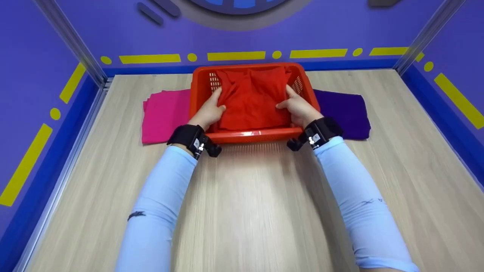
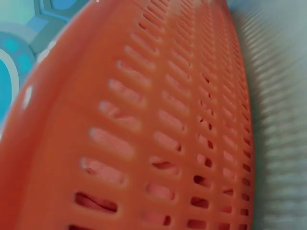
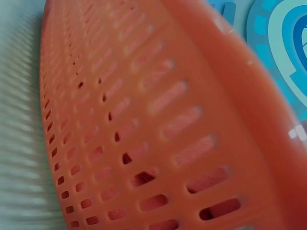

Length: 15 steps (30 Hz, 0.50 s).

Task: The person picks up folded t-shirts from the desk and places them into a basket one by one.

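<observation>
A red cloth (image 1: 253, 100), wrinkled and loosely folded, lies in an orange-red plastic basket (image 1: 249, 135) with slotted walls. My left hand (image 1: 208, 111) reaches over the basket's front left and holds the cloth's left side, thumb on top. Opposite it, my right hand (image 1: 300, 108) grips the right side, its thumb also on the cloth. The other fingers are partly hidden by the cloth and basket. Both wrist views are filled by the basket's slotted front wall (image 2: 148, 115), (image 3: 124, 100), with red cloth showing through the slots; neither hand appears there.
Folded pink cloth (image 1: 164, 117) lies against the basket's left side, and folded dark purple cloth (image 1: 348, 115) on its right. The wood-grain table (image 1: 249, 211) is bounded by a blue back wall (image 1: 151, 41) close behind the basket and by side walls.
</observation>
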Tool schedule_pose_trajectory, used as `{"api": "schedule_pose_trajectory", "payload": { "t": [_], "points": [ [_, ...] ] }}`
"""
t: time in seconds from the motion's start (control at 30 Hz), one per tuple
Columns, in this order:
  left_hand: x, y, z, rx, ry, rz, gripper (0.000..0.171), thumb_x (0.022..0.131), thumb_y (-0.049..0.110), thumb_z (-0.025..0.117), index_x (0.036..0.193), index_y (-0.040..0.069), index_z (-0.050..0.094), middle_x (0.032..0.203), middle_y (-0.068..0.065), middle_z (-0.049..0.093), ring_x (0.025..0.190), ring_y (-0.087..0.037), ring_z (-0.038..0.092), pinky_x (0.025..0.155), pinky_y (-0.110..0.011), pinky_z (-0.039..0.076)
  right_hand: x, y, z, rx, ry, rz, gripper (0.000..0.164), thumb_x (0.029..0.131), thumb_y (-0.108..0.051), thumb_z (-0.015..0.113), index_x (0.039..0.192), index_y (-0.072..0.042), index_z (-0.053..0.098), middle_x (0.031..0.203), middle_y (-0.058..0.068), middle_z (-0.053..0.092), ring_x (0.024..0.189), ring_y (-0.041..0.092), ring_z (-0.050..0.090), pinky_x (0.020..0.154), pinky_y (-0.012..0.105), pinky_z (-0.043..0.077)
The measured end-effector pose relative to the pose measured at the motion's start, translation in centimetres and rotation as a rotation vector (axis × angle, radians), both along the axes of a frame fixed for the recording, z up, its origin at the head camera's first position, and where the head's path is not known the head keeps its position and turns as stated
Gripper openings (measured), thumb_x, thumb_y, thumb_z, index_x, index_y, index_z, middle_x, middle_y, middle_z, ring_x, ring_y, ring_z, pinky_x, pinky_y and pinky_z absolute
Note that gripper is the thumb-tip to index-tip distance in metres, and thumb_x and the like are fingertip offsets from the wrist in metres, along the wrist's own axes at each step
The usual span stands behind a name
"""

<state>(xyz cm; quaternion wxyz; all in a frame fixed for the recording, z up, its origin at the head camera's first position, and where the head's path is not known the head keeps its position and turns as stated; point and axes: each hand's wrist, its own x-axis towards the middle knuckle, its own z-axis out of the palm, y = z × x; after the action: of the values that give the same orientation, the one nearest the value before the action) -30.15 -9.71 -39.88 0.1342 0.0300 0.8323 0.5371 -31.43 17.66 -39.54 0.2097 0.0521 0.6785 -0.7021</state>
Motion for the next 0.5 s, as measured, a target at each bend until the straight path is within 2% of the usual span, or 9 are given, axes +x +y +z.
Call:
{"api": "schedule_pose_trajectory", "payload": {
  "t": [0.13,0.27,0.37,0.5],
  "points": [
    [0.17,0.06,0.04,-0.015,-0.014,-0.007,0.072,0.104,-0.004,0.039,0.164,0.013,0.004,0.17,-0.009,0.007,0.155,-0.022,0.006,0.125,-0.035,0.009,0.04,0.05,0.0,0.033,-0.006,0.001,0.085,0.096,0.009,0.046,0.16,-0.042,0.024,0.155,0.0,0.022,0.137,0.026,0.027,0.114,0.048,0.018],
    [0.32,-0.07,0.14,-0.023,-0.044,-0.012,0.08,0.095,-0.014,0.033,0.163,0.01,-0.002,0.17,-0.01,0.002,0.155,-0.021,0.003,0.124,-0.031,0.007,0.1,0.03,0.0,0.056,-0.025,0.01,0.084,0.098,0.006,0.045,0.16,-0.044,0.021,0.158,-0.001,0.017,0.139,0.026,0.025,0.116,0.051,0.015],
    [0.39,-0.13,0.29,-0.031,-0.067,-0.015,0.086,0.09,-0.02,0.031,0.163,0.01,-0.004,0.17,-0.009,-0.002,0.155,-0.02,0.001,0.124,-0.029,0.006,0.12,0.01,0.09,0.06,-0.039,0.018,0.083,0.099,0.005,0.043,0.16,-0.045,0.019,0.159,0.0,0.016,0.14,0.027,0.024,0.118,0.052,0.015],
    [0.33,-0.08,0.34,-0.059,-0.075,-0.023,0.09,0.088,-0.021,0.032,0.164,0.013,-0.004,0.17,-0.008,-0.004,0.154,-0.018,0.005,0.122,-0.027,0.01,0.01,0.14,0.29,0.055,-0.062,0.003,0.081,0.1,0.004,0.041,0.16,-0.046,0.021,0.161,0.001,0.015,0.14,0.027,0.025,0.119,0.051,0.015]
  ]
}}
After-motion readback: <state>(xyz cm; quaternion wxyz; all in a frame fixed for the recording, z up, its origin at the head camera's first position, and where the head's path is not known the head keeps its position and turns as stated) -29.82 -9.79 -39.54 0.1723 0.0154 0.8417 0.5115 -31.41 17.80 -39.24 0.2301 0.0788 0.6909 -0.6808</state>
